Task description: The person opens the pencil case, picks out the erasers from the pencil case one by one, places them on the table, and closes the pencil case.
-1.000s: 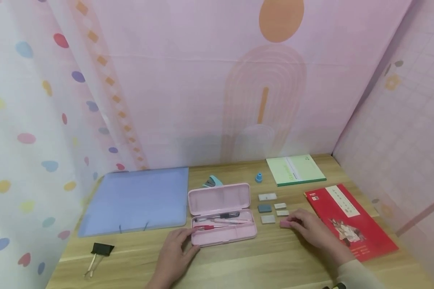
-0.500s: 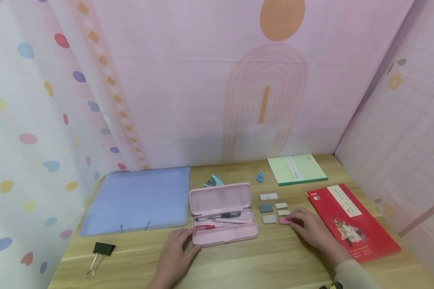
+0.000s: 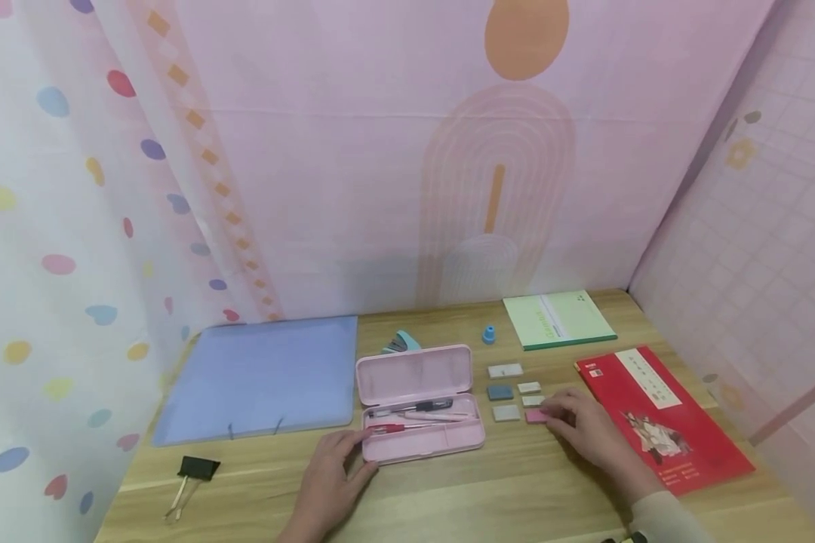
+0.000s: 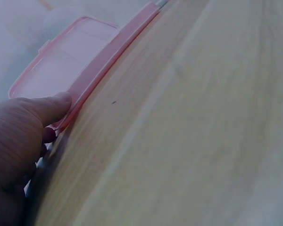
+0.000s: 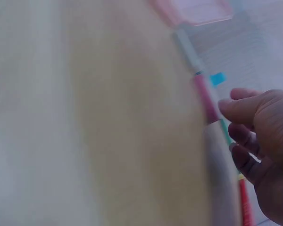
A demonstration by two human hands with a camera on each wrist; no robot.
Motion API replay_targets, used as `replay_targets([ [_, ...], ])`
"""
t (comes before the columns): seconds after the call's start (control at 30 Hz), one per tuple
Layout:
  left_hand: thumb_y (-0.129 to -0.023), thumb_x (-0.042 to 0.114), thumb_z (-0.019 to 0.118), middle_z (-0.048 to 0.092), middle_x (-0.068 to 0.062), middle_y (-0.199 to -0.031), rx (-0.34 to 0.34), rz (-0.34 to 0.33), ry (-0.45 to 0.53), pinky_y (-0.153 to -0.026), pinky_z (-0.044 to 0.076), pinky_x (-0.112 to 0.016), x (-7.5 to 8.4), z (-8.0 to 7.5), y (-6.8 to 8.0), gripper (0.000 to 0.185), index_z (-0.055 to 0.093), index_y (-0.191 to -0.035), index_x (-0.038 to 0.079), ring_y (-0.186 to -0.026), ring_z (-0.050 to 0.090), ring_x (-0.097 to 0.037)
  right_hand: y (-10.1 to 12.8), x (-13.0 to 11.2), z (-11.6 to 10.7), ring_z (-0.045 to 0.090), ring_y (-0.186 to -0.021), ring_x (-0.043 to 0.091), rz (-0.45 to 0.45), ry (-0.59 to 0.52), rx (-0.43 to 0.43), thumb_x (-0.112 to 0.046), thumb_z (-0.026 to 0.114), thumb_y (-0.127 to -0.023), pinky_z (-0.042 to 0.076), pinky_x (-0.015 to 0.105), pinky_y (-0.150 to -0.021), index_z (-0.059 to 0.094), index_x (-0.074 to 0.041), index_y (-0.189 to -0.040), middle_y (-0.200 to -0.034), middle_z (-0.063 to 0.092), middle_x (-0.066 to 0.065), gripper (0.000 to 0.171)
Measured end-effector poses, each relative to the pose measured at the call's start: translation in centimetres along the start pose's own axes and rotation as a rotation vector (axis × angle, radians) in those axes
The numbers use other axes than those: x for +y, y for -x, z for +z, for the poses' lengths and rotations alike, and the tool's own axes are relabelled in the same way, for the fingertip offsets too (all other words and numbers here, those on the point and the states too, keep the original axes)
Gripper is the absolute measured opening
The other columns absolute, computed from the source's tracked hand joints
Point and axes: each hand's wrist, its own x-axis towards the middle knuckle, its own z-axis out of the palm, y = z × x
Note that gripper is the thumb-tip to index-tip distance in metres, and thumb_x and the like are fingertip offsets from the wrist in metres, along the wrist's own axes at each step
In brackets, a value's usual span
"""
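A pink pencil case (image 3: pixel 414 454) lies open with its lid leaning back; inside are a black pen (image 3: pixel 435 405), a red pen (image 3: pixel 385 428) and a pale pen between them. My left hand (image 3: pixel 329 479) grips the case's front left corner, the thumb (image 4: pixel 56 106) along its front wall. To the right, the fingers and thumb of my right hand (image 3: pixel 587 430) pinch the right end of a pink eraser (image 3: pixel 533 416) on the table. Close by are a blue-grey eraser (image 3: pixel 499 392) and several white erasers (image 3: pixel 505 413), set out in two short columns.
A blue folder (image 3: pixel 265 381) covers the left back, with a black binder clip (image 3: pixel 199 468) before it. Behind the case sit a teal stapler (image 3: pixel 402 342) and a small blue object (image 3: pixel 489 334). A green notebook (image 3: pixel 557 318) and a red booklet (image 3: pixel 659 422) lie at right.
The pink eraser has shifted slightly back and straightened beside the white ones, moved by my right hand. My left hand stays at the case's corner.
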Motion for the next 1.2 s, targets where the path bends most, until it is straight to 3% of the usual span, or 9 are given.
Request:
replay_targets([
  [0.1, -0.082, 0.037, 0.076, 0.058, -0.004, -0.126, -0.032, -0.023, 0.014, -0.102, 0.042, -0.047, 0.6, -0.8, -0.1, 0.052, 0.061, -0.129, 0.021, -0.119, 0.050, -0.024, -0.2, -1.1, -1.2, 0.056, -0.085, 0.016, 0.005, -0.032, 0.040, -0.020, 0.075, -0.085, 0.052, 0.028, -0.069, 0.068, -0.020, -0.116, -0.102, 0.060, -0.004, 0.032],
  [0.2, -0.082, 0.036, 0.076, 0.055, -0.010, -0.130, -0.045, -0.006, -0.016, -0.100, 0.043, -0.052, 1.3, -2.4, -1.1, 0.057, 0.057, -0.133, 0.020, -0.120, 0.051, -0.029, -1.1, -2.9, -2.1, 0.056, -0.096, 0.019, -0.027, -0.033, 0.045, -0.025, 0.072, -0.087, 0.053, 0.035, -0.076, 0.063, -0.019, -0.124, -0.111, 0.061, -0.002, 0.038],
  [0.27, -0.080, 0.035, 0.077, 0.053, -0.014, -0.132, -0.028, 0.055, -0.050, -0.099, 0.044, -0.054, 1.8, -3.9, -2.4, 0.063, 0.054, -0.135, 0.015, -0.121, 0.050, -0.033, -2.0, -4.4, -2.2, 0.054, -0.108, 0.022, -0.083, -0.012, 0.028, -0.029, 0.073, -0.086, 0.052, 0.043, -0.085, 0.060, -0.020, -0.128, -0.121, 0.059, 0.000, 0.044],
  [0.37, -0.077, 0.041, 0.080, 0.049, -0.017, -0.134, 0.017, 0.216, -0.139, -0.098, 0.045, -0.053, 2.2, -5.6, -4.8, 0.077, 0.048, -0.140, 0.009, -0.122, 0.048, -0.034, -3.5, -6.7, -1.7, 0.047, -0.124, 0.026, -0.171, 0.050, -0.018, -0.037, 0.076, -0.083, 0.047, 0.051, -0.095, 0.054, -0.023, -0.135, -0.135, 0.053, 0.002, 0.059],
  [0.47, -0.075, 0.048, 0.079, 0.040, -0.019, -0.144, 0.011, 0.332, -0.216, -0.105, 0.038, -0.053, 2.5, -6.6, -7.0, 0.094, 0.036, -0.147, 0.006, -0.131, 0.039, -0.036, -5.0, -8.8, -0.6, 0.035, -0.136, 0.029, -0.260, 0.137, -0.071, -0.047, 0.076, -0.078, 0.039, 0.054, -0.104, 0.044, -0.023, -0.144, -0.146, 0.043, 0.004, 0.077],
  [0.6, -0.075, 0.060, 0.072, 0.026, -0.018, -0.154, -0.071, 0.340, -0.320, -0.110, 0.026, -0.058, 2.6, -6.9, -8.7, 0.106, 0.023, -0.152, 0.006, -0.140, 0.024, -0.039, -6.8, -10.9, 0.8, 0.018, -0.144, 0.029, -0.328, 0.254, -0.138, -0.061, 0.072, -0.076, 0.019, 0.054, -0.114, 0.029, -0.022, -0.152, -0.156, 0.027, 0.003, 0.096],
  [0.83, -0.078, 0.067, 0.065, 0.021, -0.009, -0.158, -0.200, 0.223, -0.375, -0.111, 0.015, -0.065, 2.1, -6.1, -8.9, 0.106, 0.017, -0.154, 0.011, -0.144, 0.014, -0.034, -7.8, -11.8, 1.8, 0.007, -0.146, 0.025, -0.324, 0.360, -0.181, -0.063, 0.067, -0.078, 0.003, 0.058, -0.115, 0.022, -0.020, -0.154, -0.159, 0.019, -0.001, 0.098],
  [1.03, -0.078, 0.067, 0.063, 0.024, -0.008, -0.157, -0.173, 0.240, -0.368, -0.110, 0.014, -0.066, 1.9, -5.8, -8.4, 0.104, 0.017, -0.155, 0.013, -0.145, 0.016, -0.031, -7.3, -11.7, 1.5, 0.007, -0.146, 0.022, -0.329, 0.363, -0.193, -0.061, 0.064, -0.082, 0.003, 0.057, -0.115, 0.021, -0.021, -0.154, -0.158, 0.020, -0.003, 0.093],
  [1.2, -0.079, 0.067, 0.063, 0.022, -0.008, -0.158, -0.146, 0.294, -0.396, -0.110, 0.016, -0.065, 2.0, -6.2, -6.6, 0.105, 0.017, -0.154, 0.011, -0.144, 0.019, -0.032, -5.8, -11.8, 1.4, 0.011, -0.146, 0.021, -0.364, 0.340, -0.181, -0.057, 0.068, -0.082, 0.005, 0.057, -0.116, 0.023, -0.022, -0.154, -0.157, 0.025, -0.002, 0.091],
])
